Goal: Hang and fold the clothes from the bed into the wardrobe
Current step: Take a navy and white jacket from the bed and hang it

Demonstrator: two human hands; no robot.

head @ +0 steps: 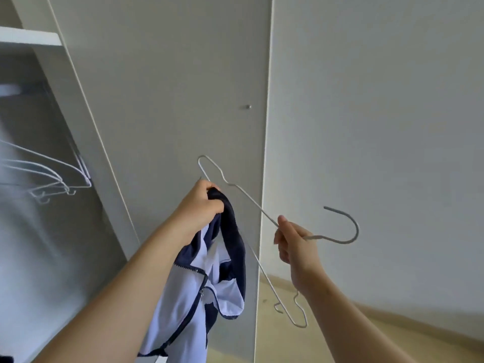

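Observation:
My left hand (200, 205) grips the dark navy collar of a navy and light blue zip jacket (193, 289), which hangs down in front of the wardrobe door (167, 100). My right hand (293, 242) pinches a silver wire hanger (246, 203) at its neck, hook pointing right. One hanger shoulder reaches up beside my left hand, the other points down toward the floor. The hanger is outside the jacket.
The open wardrobe compartment (31, 231) is at the left, with several empty wire hangers (52, 179) on its rail and a white shelf (28, 38) above. A white wall (379, 113) fills the right. Pale wooden floor (353, 331) shows below.

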